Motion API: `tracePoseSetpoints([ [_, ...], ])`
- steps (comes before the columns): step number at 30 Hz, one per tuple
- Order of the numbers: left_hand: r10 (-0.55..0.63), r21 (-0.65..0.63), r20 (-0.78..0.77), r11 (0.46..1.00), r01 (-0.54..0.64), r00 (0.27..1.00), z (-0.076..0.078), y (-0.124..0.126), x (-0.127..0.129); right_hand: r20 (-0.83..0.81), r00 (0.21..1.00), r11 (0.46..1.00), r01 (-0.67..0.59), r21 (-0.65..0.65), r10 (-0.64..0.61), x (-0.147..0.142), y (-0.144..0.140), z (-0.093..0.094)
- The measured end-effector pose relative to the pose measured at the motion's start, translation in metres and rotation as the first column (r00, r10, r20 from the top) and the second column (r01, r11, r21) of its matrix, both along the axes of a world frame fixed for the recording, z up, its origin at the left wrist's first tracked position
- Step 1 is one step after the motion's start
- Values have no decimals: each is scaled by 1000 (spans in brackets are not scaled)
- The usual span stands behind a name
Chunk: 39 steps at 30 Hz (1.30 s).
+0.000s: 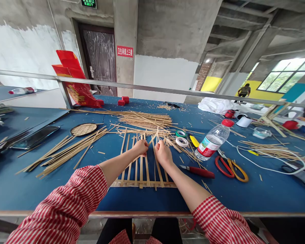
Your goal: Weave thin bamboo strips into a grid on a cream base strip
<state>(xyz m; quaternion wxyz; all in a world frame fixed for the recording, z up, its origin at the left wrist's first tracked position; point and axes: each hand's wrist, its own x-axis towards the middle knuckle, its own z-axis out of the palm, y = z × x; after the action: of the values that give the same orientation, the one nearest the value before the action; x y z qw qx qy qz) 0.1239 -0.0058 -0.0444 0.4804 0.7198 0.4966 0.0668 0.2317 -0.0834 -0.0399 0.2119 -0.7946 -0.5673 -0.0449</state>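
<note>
Several bamboo strips [129, 157] lie side by side, pointing away from me, with their near ends on a pale strip of tape [134, 184] along the blue table. My left hand [141, 147] is closed in a pinch on a thin bamboo strip [153, 139] that slants up to the right. Just to its right, my right hand [163, 151] pinches a bamboo strip near where the slanting one crosses it. Both hands are above the far half of the laid-out strips. The fingers hide exactly where the strips meet.
Loose bamboo strips [144, 118] are heaped behind the hands, with another bundle [73, 152] at left beside a woven round piece [83, 129]. At right are tape rolls [182, 141], a knife [200, 171], a water bottle [213, 140] and scissors [231, 167]. A metal rail [152, 88] crosses behind.
</note>
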Motion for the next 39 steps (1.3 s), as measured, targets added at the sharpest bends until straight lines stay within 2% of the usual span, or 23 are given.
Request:
tracePoseSetpoints([
  [8, -105, 95, -42, 990, 108, 994, 11, -4, -5, -8, 995, 987, -102, -126, 102, -1, 4, 4],
  [14, -110, 164, -60, 979, 119, 992, 15, -8, -5, -54, 997, 983, -66, -170, 58, 30, 2, 25],
  [18, -106, 237, -62, 964, 118, 992, 14, -12, -2, -129, 990, 940, -100, -326, 61, 48, -9, 31],
  [22, -108, 259, -86, 957, 127, 990, 10, -12, 1, -177, 983, 893, -118, -433, 43, 48, -14, 25],
  [26, -121, 248, -103, 958, 143, 987, 7, -11, 2, -209, 978, 892, -105, -439, 13, 42, -8, 16],
  [31, -121, 237, -103, 961, 143, 987, 5, -10, 1, -341, 939, 885, -131, -446, -33, 41, -2, 10],
  [39, -108, 226, -57, 967, 118, 993, 2, -11, -1, -567, 823, 932, -184, -313, -28, 47, -23, 6],
])
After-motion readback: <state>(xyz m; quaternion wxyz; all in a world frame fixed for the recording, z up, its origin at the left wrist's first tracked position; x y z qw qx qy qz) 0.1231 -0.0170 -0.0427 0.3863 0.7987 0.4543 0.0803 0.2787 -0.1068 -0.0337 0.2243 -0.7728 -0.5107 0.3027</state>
